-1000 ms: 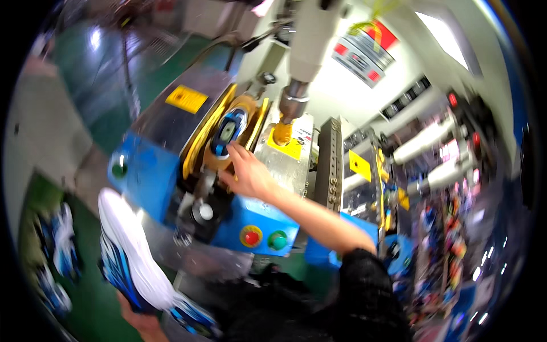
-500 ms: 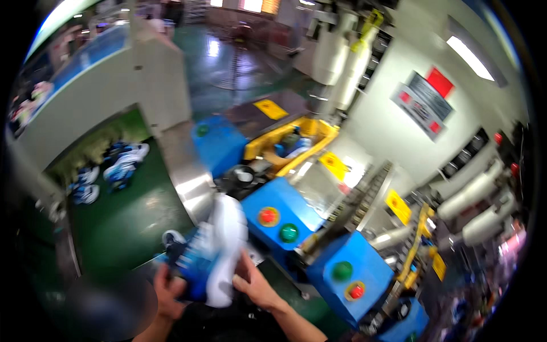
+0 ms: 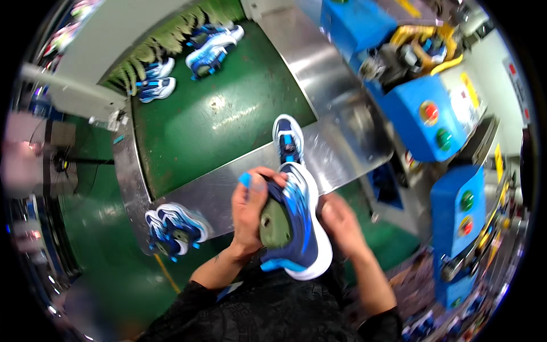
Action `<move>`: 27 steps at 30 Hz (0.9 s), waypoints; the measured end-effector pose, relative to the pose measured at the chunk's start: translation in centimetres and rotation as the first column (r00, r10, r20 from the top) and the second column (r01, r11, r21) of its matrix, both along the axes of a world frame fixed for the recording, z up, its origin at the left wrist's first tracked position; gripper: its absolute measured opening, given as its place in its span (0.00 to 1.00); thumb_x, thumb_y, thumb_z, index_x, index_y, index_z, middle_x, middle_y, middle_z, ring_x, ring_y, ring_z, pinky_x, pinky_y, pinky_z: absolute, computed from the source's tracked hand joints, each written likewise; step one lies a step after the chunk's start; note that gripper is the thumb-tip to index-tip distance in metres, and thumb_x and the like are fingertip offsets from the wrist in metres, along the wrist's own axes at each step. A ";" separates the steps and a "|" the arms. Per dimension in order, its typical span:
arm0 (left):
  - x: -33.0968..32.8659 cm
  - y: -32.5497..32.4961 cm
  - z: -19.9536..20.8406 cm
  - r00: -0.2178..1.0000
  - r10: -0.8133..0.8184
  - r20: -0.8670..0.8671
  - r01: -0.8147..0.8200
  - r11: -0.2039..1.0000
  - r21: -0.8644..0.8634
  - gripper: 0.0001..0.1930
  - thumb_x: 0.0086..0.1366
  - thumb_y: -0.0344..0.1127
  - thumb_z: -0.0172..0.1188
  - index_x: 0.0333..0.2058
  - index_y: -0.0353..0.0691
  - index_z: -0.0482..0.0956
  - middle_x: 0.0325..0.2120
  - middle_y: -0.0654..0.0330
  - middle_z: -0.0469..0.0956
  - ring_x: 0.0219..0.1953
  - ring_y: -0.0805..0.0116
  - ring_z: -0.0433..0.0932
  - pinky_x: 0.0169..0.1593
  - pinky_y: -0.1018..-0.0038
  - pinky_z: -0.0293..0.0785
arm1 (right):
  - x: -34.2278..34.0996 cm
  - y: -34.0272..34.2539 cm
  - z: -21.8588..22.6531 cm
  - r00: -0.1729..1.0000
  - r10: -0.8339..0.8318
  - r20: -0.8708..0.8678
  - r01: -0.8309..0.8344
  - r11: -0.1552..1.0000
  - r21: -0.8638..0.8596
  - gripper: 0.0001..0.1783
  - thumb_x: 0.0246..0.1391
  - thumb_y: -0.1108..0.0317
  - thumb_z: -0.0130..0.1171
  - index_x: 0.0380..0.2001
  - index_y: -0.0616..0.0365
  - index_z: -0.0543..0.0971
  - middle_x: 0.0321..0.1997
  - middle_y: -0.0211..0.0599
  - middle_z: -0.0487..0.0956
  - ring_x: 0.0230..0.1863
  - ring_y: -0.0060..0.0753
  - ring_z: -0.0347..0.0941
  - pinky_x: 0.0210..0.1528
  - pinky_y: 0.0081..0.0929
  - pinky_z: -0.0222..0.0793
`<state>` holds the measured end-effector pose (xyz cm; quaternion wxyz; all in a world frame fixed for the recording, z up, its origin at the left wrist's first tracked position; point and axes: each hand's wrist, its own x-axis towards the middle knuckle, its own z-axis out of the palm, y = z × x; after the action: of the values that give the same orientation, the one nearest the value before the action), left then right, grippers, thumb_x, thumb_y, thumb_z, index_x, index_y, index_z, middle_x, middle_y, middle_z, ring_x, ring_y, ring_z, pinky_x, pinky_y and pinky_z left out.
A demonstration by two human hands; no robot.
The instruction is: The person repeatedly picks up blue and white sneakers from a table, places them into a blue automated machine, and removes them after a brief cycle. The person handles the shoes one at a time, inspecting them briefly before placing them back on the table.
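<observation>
My left hand (image 3: 249,212) is closed around the collar side of a blue and white sneaker (image 3: 302,222), with a bit of bright blue on one finger. An olive-green shoe last (image 3: 276,225) with small holes fills the sneaker's opening. The toe points away from me, and the thick white sole faces right. Close beside that sole is my right hand (image 3: 343,227), its fingers blurred; whether it touches the sole I cannot tell. Just beyond the held sneaker, a matching sneaker (image 3: 289,141) rests on the metal ledge (image 3: 228,174).
A pair of sneakers (image 3: 178,228) sits on the ledge's left end. More sneakers (image 3: 213,48) stand on the green belt (image 3: 228,119), near a fringed curtain (image 3: 162,48). Blue machine housings (image 3: 419,111) with red and green buttons rise at right. A fan (image 3: 60,162) stands at left.
My view has swung left and down, toward the belt and ledge. The sneaker has turned to show more of its upper and the last. My right hand has come away from its earlier grip.
</observation>
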<state>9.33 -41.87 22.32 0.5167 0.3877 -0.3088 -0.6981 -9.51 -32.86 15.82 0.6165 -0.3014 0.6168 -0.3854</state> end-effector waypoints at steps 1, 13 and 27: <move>2.3 -1.8 -0.4 1.000 0.015 0.011 -0.015 0.999 0.043 0.15 0.73 0.44 0.49 0.44 0.36 0.72 0.37 0.59 0.76 0.44 0.70 0.74 0.50 0.72 0.70 | 0.5 -1.8 -1.3 0.988 -0.130 -0.088 0.137 0.987 0.082 0.43 0.57 0.51 0.62 0.64 0.71 0.59 0.60 0.52 0.70 0.60 0.40 0.68 0.61 0.35 0.63; 13.3 -8.8 -1.3 0.973 -0.099 0.210 0.134 0.978 -0.161 0.16 0.75 0.41 0.44 0.42 0.31 0.73 0.35 0.56 0.77 0.45 0.65 0.75 0.55 0.68 0.68 | 6.7 -12.7 -5.1 0.854 -0.194 -0.484 0.281 0.953 0.115 0.24 0.43 0.55 0.71 0.34 0.67 0.81 0.29 0.35 0.81 0.32 0.24 0.77 0.35 0.27 0.72; -1.0 21.3 5.0 -0.340 -0.939 -0.051 0.696 -0.215 -0.685 0.16 0.63 0.47 0.56 0.27 0.44 0.64 0.20 0.59 0.75 0.32 0.63 0.71 0.61 0.57 0.56 | 32.9 36.2 15.1 -0.344 -0.902 -0.259 0.880 -0.213 -0.425 0.38 0.41 0.62 0.76 0.52 0.65 0.69 0.45 0.38 0.76 0.47 0.26 0.71 0.53 0.28 0.68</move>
<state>8.32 -20.60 27.27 -0.0757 -0.3430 -0.4310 -0.8312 23.35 3.32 30.95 -0.1124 0.1950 0.7373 -0.6369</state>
